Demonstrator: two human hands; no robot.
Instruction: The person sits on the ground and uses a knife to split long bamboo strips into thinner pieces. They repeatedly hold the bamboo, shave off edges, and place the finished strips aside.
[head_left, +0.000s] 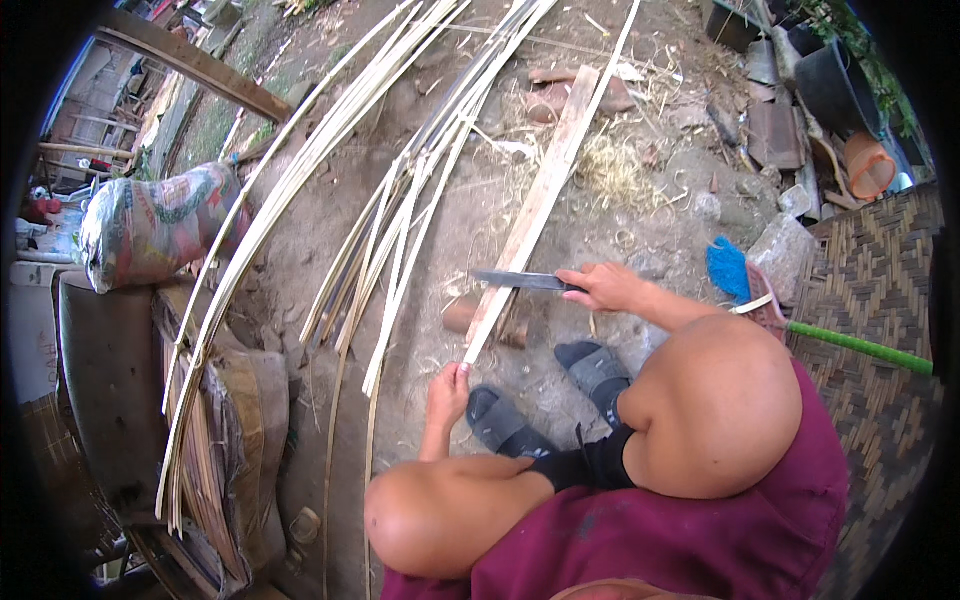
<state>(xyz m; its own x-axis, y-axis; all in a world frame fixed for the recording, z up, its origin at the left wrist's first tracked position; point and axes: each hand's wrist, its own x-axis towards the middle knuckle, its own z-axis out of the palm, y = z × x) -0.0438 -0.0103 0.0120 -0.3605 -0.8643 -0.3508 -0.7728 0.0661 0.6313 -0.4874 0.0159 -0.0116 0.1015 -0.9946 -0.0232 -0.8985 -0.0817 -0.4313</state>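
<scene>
Long pale split-bamboo strip (545, 190), near end pinched shut in left hand (447, 395) above the dirt; dark long-bladed knife (522, 281) gripped closed-fisted in right hand (607, 287), blade laid across strip—a slip could likely reach left fingers.

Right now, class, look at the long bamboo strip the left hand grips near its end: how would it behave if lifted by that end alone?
The bamboo strip is very long and thin, so it would probably bend and sag rather than stay straight. It looks light for its length, since the left hand holds it by one end. Its split edges may be sharp; the right hand holds a knife against it.
</scene>
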